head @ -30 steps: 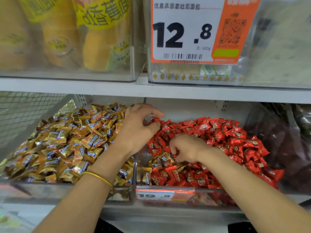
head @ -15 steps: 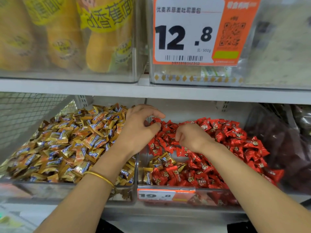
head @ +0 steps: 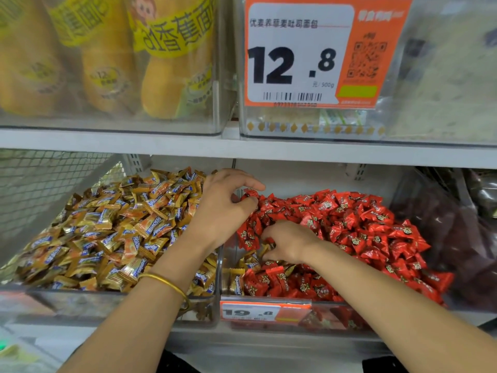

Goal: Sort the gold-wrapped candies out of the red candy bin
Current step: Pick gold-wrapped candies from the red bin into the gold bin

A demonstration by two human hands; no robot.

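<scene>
At the front left corner of the red candy bin [head: 344, 317], just behind its price tag [head: 265, 312], I see the stray gold-wrapped candies [head: 251, 265] lying among the red candies [head: 349, 224]. The right hand [head: 290, 244] has come forward onto them from the pile farther in, fingers curled down into the wrappers, though I cannot tell whether it has one. Farther back, over the bin's left wall, the left hand [head: 226, 208] has stayed put, fingers hooked, thumb against a red candy; whether it grips anything I cannot tell.
</scene>
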